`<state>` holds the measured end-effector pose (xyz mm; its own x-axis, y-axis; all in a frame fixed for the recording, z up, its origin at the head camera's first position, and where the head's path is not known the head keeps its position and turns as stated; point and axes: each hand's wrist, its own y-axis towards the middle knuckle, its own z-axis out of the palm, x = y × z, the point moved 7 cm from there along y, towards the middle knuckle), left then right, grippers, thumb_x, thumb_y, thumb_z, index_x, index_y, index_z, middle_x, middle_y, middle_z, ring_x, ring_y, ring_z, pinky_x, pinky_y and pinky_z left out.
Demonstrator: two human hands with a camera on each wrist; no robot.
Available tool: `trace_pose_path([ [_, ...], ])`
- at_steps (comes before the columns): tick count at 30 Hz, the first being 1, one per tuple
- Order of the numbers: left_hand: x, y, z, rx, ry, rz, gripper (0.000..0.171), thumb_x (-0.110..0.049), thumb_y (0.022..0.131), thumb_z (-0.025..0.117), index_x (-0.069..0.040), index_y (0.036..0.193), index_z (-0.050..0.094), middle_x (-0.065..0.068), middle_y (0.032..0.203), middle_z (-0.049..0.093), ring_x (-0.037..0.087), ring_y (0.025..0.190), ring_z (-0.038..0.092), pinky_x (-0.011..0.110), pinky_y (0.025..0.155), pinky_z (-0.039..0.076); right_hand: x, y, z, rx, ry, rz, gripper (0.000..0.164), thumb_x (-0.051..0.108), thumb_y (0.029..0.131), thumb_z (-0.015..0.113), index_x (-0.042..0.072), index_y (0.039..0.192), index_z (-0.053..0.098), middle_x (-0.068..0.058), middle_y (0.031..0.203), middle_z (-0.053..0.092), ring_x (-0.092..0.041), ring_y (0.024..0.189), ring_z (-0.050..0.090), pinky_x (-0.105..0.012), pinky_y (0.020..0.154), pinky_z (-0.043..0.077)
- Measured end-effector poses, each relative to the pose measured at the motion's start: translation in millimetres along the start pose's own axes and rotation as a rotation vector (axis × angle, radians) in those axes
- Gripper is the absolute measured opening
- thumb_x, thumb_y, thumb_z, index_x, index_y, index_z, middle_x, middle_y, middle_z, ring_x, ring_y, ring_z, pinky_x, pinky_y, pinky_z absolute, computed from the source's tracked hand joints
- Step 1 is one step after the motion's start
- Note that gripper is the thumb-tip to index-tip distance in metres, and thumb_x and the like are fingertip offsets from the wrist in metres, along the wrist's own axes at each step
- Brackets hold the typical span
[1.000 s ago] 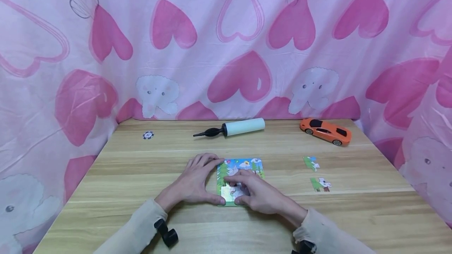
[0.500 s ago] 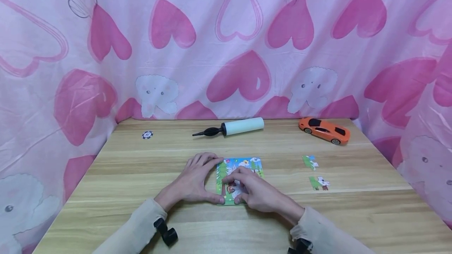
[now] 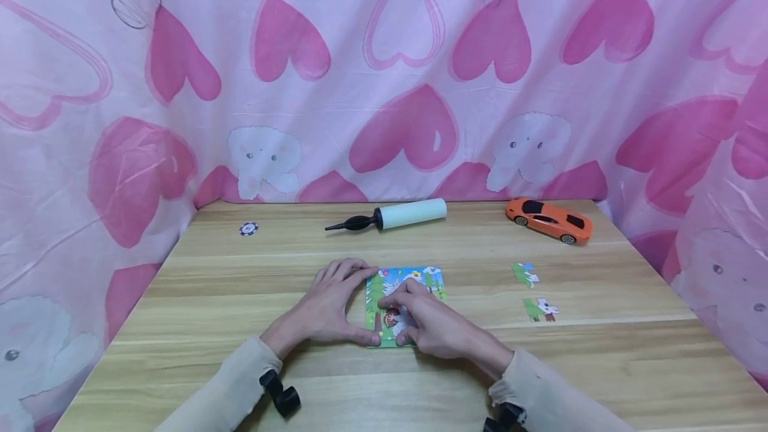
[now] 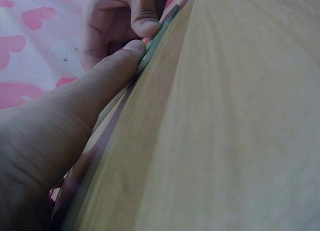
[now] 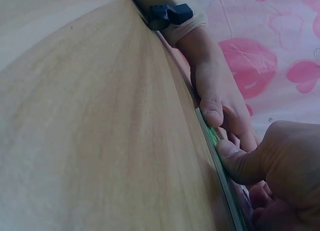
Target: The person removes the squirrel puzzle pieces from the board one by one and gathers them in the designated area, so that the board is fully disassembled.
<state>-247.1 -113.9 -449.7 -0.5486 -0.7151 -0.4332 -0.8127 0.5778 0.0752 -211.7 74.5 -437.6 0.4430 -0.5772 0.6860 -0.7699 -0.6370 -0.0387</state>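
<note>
In the head view a small jigsaw puzzle in a green-edged tray lies on the table, printed with a blue sky and green plants. My left hand spans its left side, thumb at the near corner and forefinger at the far one, fingers fairly straight. Over the lower middle, my right hand has curled fingers and thumb about a puzzle piece, partly hidden by the hand. In the left wrist view the left thumb rests at the tray's edge. The right thumb touches the puzzle in the right wrist view.
Two loose clusters of puzzle pieces, an upper one and a lower one, lie to the right. Farther back are a poker chip, a hand pump and an orange toy car. A pink heart-patterned curtain surrounds the table.
The glare on the puzzle's lower left has gone, and its green and brown print shows between my right fingers and thumb. Both hands have barely moved; the whole view has shifted slightly.
</note>
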Motion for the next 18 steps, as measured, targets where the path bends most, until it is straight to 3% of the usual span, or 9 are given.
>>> trace_pose_path([
  [6, -0.5, -0.2, -1.1, -0.006, -0.008, 0.008, 0.126, -0.094, 0.074, 0.078, -0.026, 0.173, 0.042, 0.001, 0.170, 0.039, 0.031, 0.159, 0.031, 0.064, 0.134, 0.022, -0.6, 1.9, -0.4, 0.002, 0.016, -0.015, 0.053, 0.004, 0.096, 0.085, 0.017, 0.143, 0.066, 0.005, 0.139, 0.058, -0.014, 0.126, 0.055, -0.045, 0.117, 0.051],
  [13, 0.2, -0.1, -0.7, -0.010, -0.011, 0.009, 0.126, -0.094, 0.073, 0.079, -0.025, 0.173, 0.043, 0.000, 0.170, 0.040, 0.030, 0.160, 0.031, 0.063, 0.134, 0.022, -2.0, 3.9, -0.5, 0.002, 0.062, -0.024, 0.055, 0.001, 0.094, 0.085, 0.019, 0.141, 0.062, 0.008, 0.124, 0.060, -0.014, 0.116, 0.056, -0.037, 0.107, 0.051],
  [18, -0.1, 0.6, -0.1, -0.006, -0.006, 0.008, 0.127, -0.094, 0.073, 0.079, -0.025, 0.173, 0.042, 0.001, 0.170, 0.039, 0.031, 0.160, 0.031, 0.064, 0.134, 0.021, -3.7, 2.4, -3.9, -0.004, 0.086, -0.023, 0.057, 0.007, 0.093, 0.090, 0.021, 0.143, 0.065, 0.011, 0.122, 0.062, -0.013, 0.115, 0.058, -0.038, 0.109, 0.052],
])
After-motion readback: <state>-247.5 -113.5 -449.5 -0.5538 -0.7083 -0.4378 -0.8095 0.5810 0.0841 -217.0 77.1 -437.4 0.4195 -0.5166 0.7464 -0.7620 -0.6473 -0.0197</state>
